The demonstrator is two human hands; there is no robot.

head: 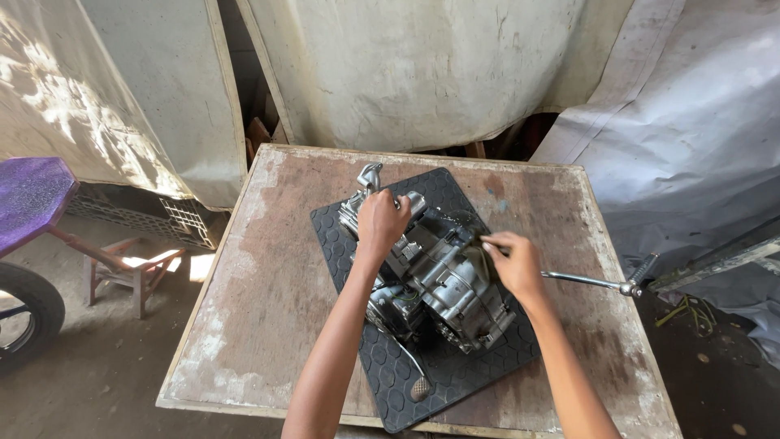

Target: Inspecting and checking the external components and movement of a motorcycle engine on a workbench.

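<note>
A grey metal engine block (439,280) lies on a black rubber mat (455,366) on a worn wooden table (268,276). My left hand (380,221) is closed over the engine's far end, beside a bent metal lever (370,175). My right hand (513,264) grips a dark cloth pressed against the engine's right side. A long metal rod with a ribbed grip (601,282) sticks out to the right from behind my right hand. A thin pedal arm (416,375) reaches toward the mat's near edge.
Pale tarpaulins (422,65) hang behind the table and a grey one (691,122) drapes at the right. At the left stand a purple stool top (28,199), a small wooden stool (122,268), a plastic crate (154,215) and a tyre (24,313).
</note>
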